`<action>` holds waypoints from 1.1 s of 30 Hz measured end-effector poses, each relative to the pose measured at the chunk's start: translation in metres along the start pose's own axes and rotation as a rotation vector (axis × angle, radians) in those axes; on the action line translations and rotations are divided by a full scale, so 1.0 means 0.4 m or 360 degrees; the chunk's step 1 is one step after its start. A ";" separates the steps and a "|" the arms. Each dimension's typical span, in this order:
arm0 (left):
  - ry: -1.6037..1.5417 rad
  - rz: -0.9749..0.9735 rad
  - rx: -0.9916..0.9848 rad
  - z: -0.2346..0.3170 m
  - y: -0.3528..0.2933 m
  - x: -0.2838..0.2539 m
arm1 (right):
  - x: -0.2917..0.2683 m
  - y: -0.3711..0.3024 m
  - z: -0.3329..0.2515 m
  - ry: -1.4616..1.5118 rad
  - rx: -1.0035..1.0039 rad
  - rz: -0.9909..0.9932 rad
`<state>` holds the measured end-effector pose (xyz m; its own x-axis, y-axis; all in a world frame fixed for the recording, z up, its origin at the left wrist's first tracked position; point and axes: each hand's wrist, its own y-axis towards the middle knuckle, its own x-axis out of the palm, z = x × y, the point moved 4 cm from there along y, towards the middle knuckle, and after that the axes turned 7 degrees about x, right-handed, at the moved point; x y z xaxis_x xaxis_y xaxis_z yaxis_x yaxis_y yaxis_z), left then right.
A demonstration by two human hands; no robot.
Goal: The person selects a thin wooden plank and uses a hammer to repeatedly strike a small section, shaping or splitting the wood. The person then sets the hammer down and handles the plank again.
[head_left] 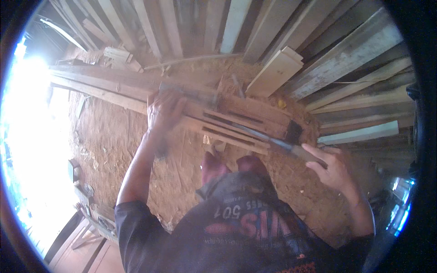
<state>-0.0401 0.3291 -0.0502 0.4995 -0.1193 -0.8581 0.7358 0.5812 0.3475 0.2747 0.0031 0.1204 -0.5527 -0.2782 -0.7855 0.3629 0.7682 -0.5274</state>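
My right hand [330, 166] is closed round the wooden handle [307, 154] of a long chisel [268, 137]. The chisel's metal blade lies along a slotted wooden piece [227, 119] and points up to the left. Beside it, on the near side, is another narrow piece with long slots [230, 137]. My left hand [166, 109] is slightly blurred, its fingers bent over the top of the wooden pieces. A blurred grey shape [191, 92] lies just beyond that hand; I cannot make out what it is.
A long timber [100, 93] runs off to the upper left. Planks [268, 32] lean at the back and right, with a short pale board [275, 73] among them. A dark block [293, 131] is near the timber's right end. Shavings cover the brown ground [109, 150].
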 end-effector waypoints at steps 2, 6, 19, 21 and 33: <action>0.0070 -0.0015 0.0000 -0.001 0.001 0.004 | 0.035 0.061 -0.045 0.0031 -0.0103 -0.0064; 0.0071 -0.0005 -0.0043 0.001 -0.003 0.008 | 0.101 0.176 -0.102 0.0151 -0.0396 0.0011; 0.0156 0.0095 0.0222 -0.012 0.001 0.004 | 0.139 -0.004 0.120 0.1237 0.0506 0.0281; 0.0082 0.0312 0.0135 -0.023 -0.005 -0.005 | 0.253 -0.020 0.133 0.1183 0.0445 0.0427; -0.0883 0.1139 -0.1148 -0.006 -0.226 -0.039 | 0.605 0.122 0.129 0.1133 0.0133 0.0460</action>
<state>-0.1156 0.2802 -0.0689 0.9600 0.1897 -0.2059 -0.1392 0.9615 0.2368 0.1973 -0.0565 -0.1119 -0.7665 0.3864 -0.5130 0.6059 0.6999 -0.3782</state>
